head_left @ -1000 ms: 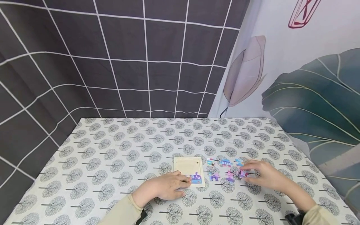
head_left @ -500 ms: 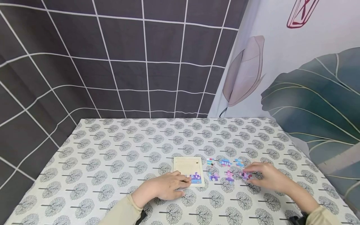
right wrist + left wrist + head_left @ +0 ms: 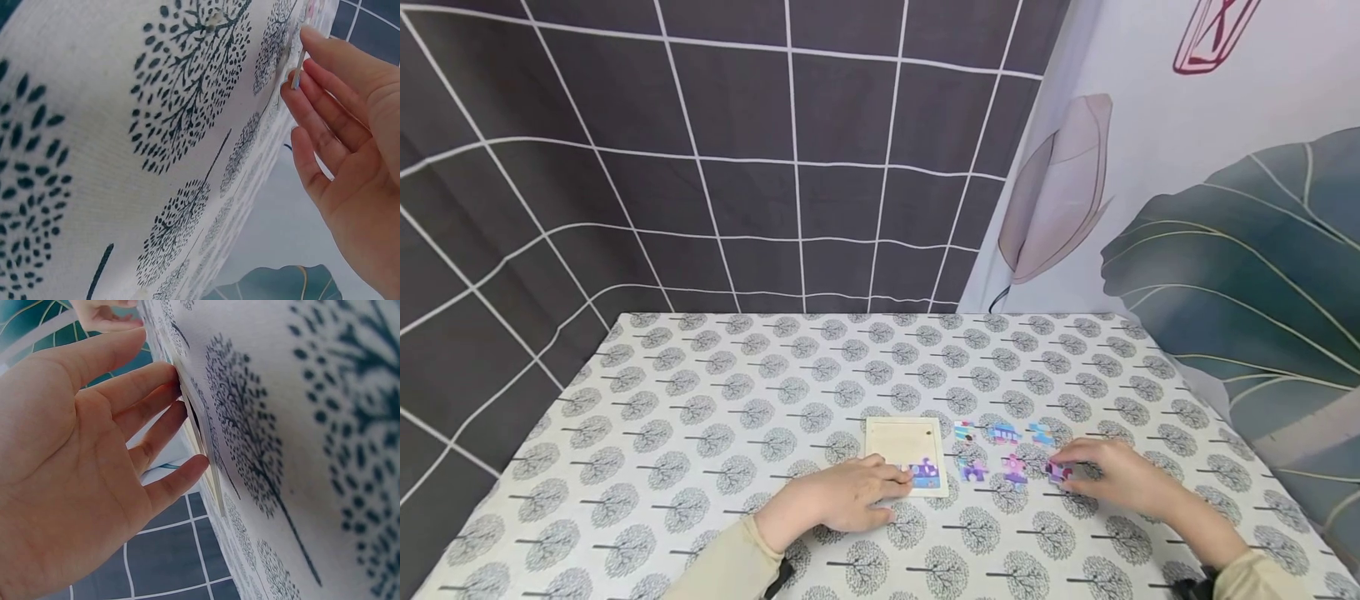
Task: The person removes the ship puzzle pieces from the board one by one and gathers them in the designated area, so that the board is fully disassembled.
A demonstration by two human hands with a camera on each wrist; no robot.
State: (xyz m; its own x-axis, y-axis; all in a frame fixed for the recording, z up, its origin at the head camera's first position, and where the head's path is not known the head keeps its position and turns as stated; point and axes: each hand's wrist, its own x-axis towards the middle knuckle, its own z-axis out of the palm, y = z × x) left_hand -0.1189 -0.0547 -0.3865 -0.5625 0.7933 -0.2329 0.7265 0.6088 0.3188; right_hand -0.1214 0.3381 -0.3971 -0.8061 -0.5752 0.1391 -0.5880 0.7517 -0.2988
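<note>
A pale wooden puzzle tray [image 3: 904, 437] lies on the table with purple and blue pieces fitted along its near side. My left hand [image 3: 857, 496] rests over the tray's lower left part and hides that corner. Its fingers reach out fairly straight onto the tray edge [image 3: 199, 422] in the left wrist view. To the right, my right hand [image 3: 1116, 475] pinches a purple and dark pink jigsaw piece [image 3: 1058, 472] between thumb and fingers. Seen edge-on in the right wrist view, that thin piece [image 3: 298, 72] sits at the fingertips.
Between tray and right hand lie several loose jigsaw pieces: a striped one [image 3: 963, 431], a blue one [image 3: 1004, 432], a light blue one [image 3: 1041, 433], a purple one [image 3: 973, 471] and a pink one [image 3: 1015, 469]. The tree-print tablecloth [image 3: 715, 433] meets a dark checked curtain [image 3: 737, 200] behind.
My right hand has shifted slightly right and turned the pinched piece a little, away from the light blue piece. The left hand stays put on the tray.
</note>
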